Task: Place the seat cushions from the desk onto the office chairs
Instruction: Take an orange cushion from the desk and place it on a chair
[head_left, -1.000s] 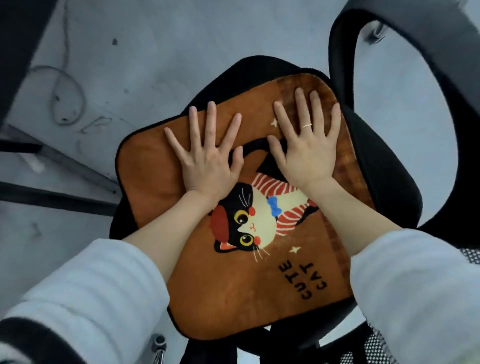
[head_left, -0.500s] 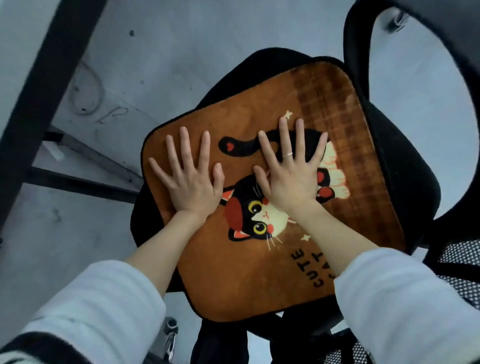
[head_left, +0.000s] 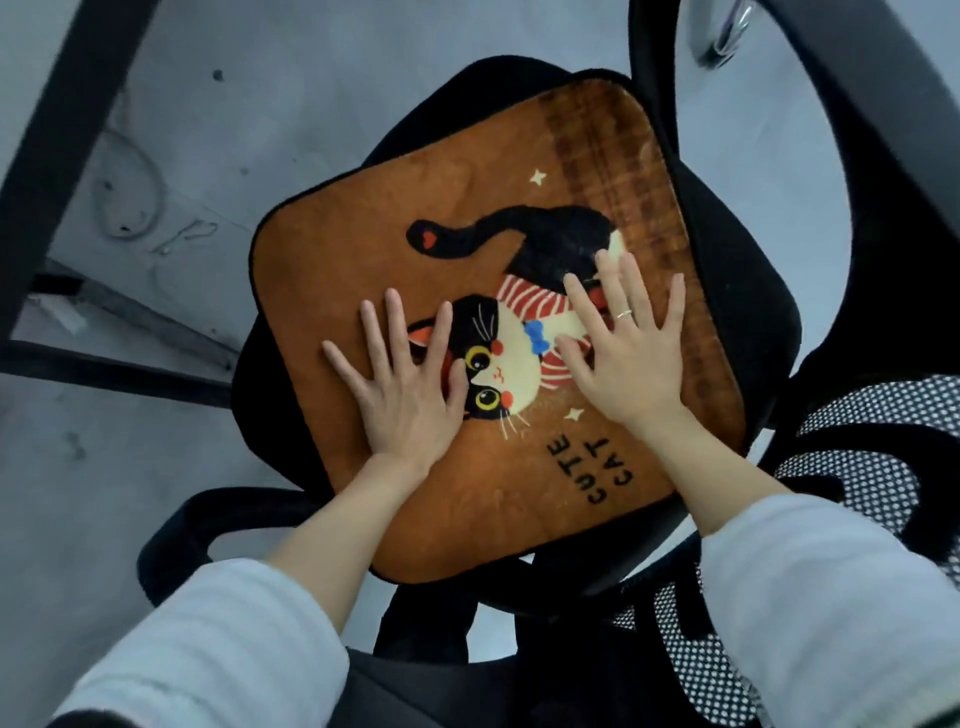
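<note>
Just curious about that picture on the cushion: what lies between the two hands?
In the head view, the printed cat's face on the cushion shows between the left hand and the right hand, both pressed flat on it.

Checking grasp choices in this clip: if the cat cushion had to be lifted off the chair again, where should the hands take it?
Probably by the near edge of the cushion, coming from the person's side. That edge overhangs the black seat, so fingers could curl under it. The left hand and right hand now lie flat on top, gripping nothing.
</note>
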